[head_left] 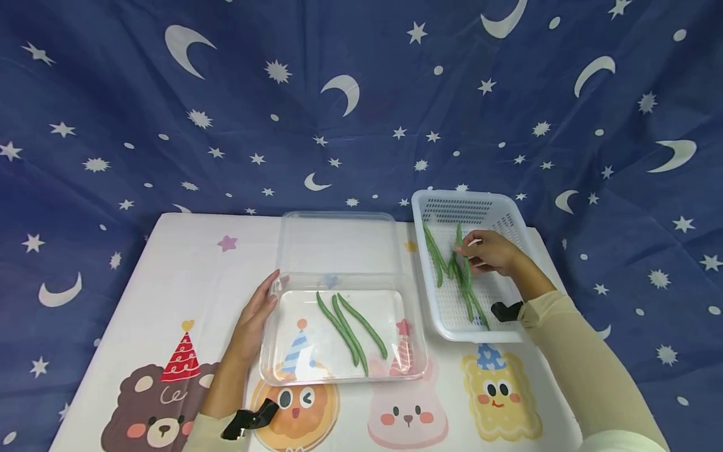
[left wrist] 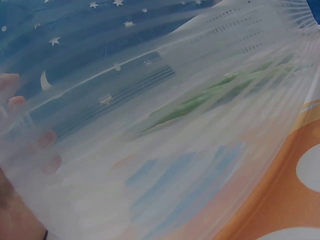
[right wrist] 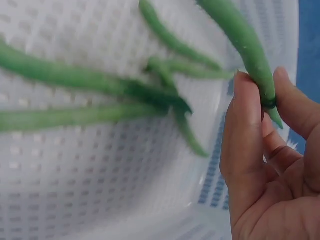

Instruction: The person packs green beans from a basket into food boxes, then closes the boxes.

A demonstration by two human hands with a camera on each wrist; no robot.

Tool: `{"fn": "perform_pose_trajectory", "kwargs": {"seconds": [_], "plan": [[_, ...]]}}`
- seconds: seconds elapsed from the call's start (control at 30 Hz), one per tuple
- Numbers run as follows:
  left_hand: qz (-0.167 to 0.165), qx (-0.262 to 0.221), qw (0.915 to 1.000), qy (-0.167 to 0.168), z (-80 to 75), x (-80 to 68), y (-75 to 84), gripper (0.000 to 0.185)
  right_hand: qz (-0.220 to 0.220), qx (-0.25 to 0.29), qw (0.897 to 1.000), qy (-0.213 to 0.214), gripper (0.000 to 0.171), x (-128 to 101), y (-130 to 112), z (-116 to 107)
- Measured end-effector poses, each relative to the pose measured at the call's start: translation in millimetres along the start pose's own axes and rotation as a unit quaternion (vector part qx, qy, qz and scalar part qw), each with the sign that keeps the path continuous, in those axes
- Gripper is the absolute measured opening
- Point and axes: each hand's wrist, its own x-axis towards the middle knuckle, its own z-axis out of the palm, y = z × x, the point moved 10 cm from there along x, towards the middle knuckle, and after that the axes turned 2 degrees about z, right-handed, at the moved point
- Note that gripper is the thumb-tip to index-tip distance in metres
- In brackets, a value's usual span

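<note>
Before the starry backdrop (head_left: pixel 361 132), the right hand (head_left: pixel 490 250) pinched one green bean (right wrist: pixel 242 40) near its end, so it could slip.

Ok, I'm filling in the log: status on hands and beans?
Right hand pinching green bean at white basket. Left hand touching clear container. Three beans in container. No obstruction seen.

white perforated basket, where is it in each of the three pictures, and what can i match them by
Head: right of centre, the white perforated basket stands just right of the clear container.
Left wrist: upper right, the basket shows hazily through clear plastic.
Right wrist: the basket fills most of the picture, behind the green beans.
Shared landmark: the blue cloth, at the right edge in the right wrist view.
</note>
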Motion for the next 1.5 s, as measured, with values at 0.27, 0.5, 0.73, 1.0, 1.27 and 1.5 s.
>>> {"fn": "perform_pose_trajectory", "kwargs": {"seconds": [0.27, 0.5, 0.73, 1.0, 1.27, 1.5], "plan": [[0.005, -0.002, 1.0000, -0.001, 0.9, 1.6, 3.9, 0.054, -0.039, 0.031, 0.999, -0.006, 0.044, -25.7, -30.6, 12.4], [0.008, 0.003, 1.0000, -0.003, 1.5, 1.4, 5.7, 0.054, -0.071, 0.047, 0.996, -0.001, 0.043, -44.7, -49.7, 22.8], [0.006, 0.000, 1.0000, 0.001, -1.1, 0.2, 4.3, 0.054, -0.095, 0.058, 0.994, -0.015, 0.040, -61.5, -63.6, 40.7], [0.005, -0.004, 1.0000, 0.000, -0.7, 0.1, 3.9, 0.054, -0.118, 0.064, 0.991, -0.026, 0.036, -74.4, -73.5, 58.2], [0.004, 0.000, 1.0000, 0.007, -1.6, 0.7, 3.3, 0.054, -0.135, 0.081, 0.986, -0.045, 0.032, -79.2, -79.5, 76.8], [-0.002, 0.004, 1.0000, 0.009, -3.0, 0.0, -0.7, 0.054, -0.147, 0.079, 0.985, -0.046, 0.031, -87.7, -84.7, 85.0]]}}
